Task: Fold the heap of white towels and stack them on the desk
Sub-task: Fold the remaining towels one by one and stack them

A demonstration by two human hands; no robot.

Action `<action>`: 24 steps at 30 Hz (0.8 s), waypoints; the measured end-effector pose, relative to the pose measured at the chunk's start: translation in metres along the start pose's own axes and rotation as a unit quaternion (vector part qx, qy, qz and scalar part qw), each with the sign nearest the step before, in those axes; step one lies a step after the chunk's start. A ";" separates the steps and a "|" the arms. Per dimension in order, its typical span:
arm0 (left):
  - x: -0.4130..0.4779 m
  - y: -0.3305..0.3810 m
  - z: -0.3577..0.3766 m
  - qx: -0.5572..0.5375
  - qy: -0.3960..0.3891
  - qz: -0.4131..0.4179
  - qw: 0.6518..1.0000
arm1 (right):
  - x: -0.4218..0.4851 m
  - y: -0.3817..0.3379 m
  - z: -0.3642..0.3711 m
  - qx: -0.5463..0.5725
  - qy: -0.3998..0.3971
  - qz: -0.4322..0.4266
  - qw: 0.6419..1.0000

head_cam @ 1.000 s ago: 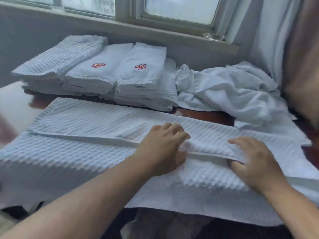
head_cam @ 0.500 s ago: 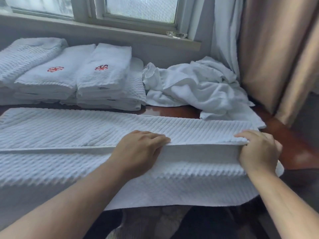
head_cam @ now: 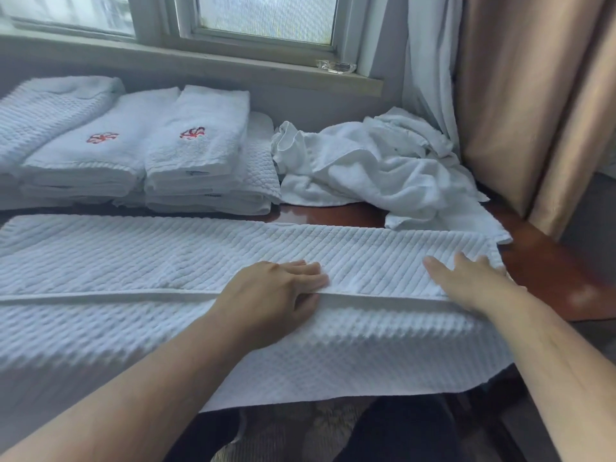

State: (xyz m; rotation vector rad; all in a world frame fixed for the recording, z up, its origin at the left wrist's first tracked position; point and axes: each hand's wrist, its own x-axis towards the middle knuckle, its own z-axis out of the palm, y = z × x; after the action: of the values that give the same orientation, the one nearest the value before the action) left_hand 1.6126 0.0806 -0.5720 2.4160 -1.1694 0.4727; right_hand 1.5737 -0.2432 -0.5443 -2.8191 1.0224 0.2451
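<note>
Fingers (head_cam: 310,273) of the left hand (head_cam: 273,295) pinch the folded hem of the waffle towel (head_cam: 133,258), thumb beneath; the right hand (head_cam: 473,281) presses flat on it, fingers spread. The towel spans the near edge of the desk (head_cam: 550,281). Three folded stacks (head_cam: 193,145) line the back edge, two bearing red emblems; one crumpled heap (head_cam: 383,168) fills the back right corner.

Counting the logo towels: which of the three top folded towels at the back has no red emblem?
The leftmost towel, waffle-woven and plain; the middle towel and right towel each bear a red emblem.
</note>
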 end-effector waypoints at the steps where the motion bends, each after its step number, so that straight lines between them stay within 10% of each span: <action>1: 0.000 -0.002 0.001 -0.008 -0.007 0.002 1.000 | 0.004 0.000 0.006 -0.007 0.003 0.001 1.000; 15: -0.002 -0.006 0.006 0.012 -0.199 -0.067 0.978 | 0.018 0.034 0.013 0.076 0.091 -0.027 0.993; 21: -0.004 0.021 0.008 0.006 -0.110 -0.036 0.993 | -0.032 0.066 0.040 0.248 0.389 -0.160 0.873; 24: -0.001 0.053 0.015 0.015 -0.096 0.002 0.995 | -0.054 0.089 0.077 0.338 0.426 -0.092 0.834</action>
State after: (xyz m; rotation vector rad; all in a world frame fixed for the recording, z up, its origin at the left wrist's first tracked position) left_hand 1.5720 0.0443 -0.5734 2.5297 -1.2552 0.2635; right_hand 1.4672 -0.2636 -0.6154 -2.2590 0.6928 -1.2395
